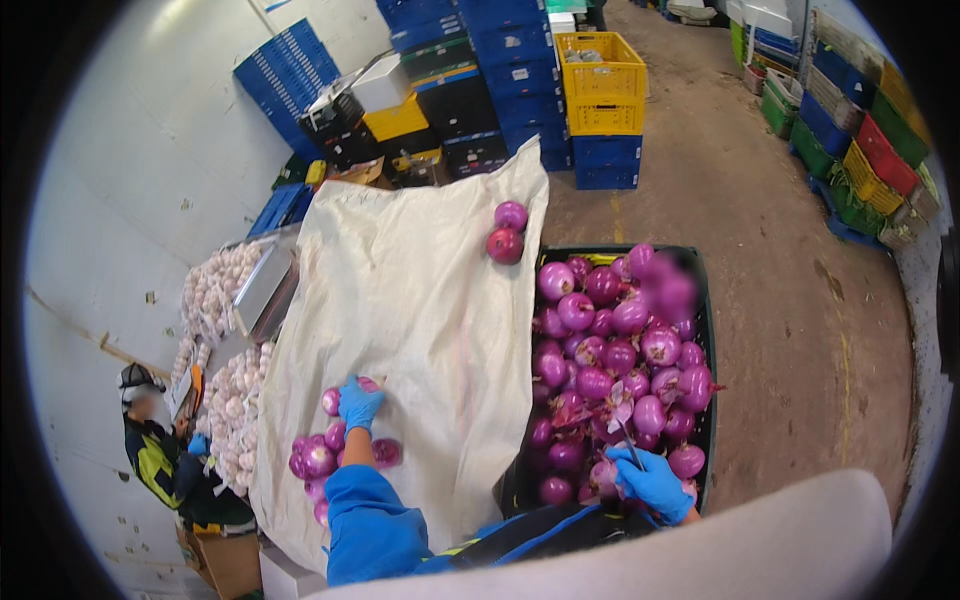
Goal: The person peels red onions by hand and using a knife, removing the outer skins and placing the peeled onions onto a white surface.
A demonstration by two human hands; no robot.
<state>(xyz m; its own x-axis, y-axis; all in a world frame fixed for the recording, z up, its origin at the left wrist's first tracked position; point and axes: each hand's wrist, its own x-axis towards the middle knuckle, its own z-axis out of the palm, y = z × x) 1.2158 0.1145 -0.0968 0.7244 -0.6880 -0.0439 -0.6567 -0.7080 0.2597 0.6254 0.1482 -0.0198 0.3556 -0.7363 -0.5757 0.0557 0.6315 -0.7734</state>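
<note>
My left hand (361, 406), in a blue glove, is on a red onion (367, 384) over a cream woven sheet (420, 315). Several red onions (318, 459) lie in a group just below it, and two more (505, 245) rest near the sheet's upper right corner. My right hand (649, 480), also gloved in blue, holds a small knife (631, 447) above a dark crate (711, 360) heaped with red onions (594, 382). Loose onion skin (619, 406) lies near the knife's tip.
A co-worker (161, 442) sits at the left beside netted garlic bulbs (232, 405). Stacked blue crates (517, 75) and yellow crates (604, 82) stand beyond the sheet. Coloured crates (862, 150) are piled by the right wall.
</note>
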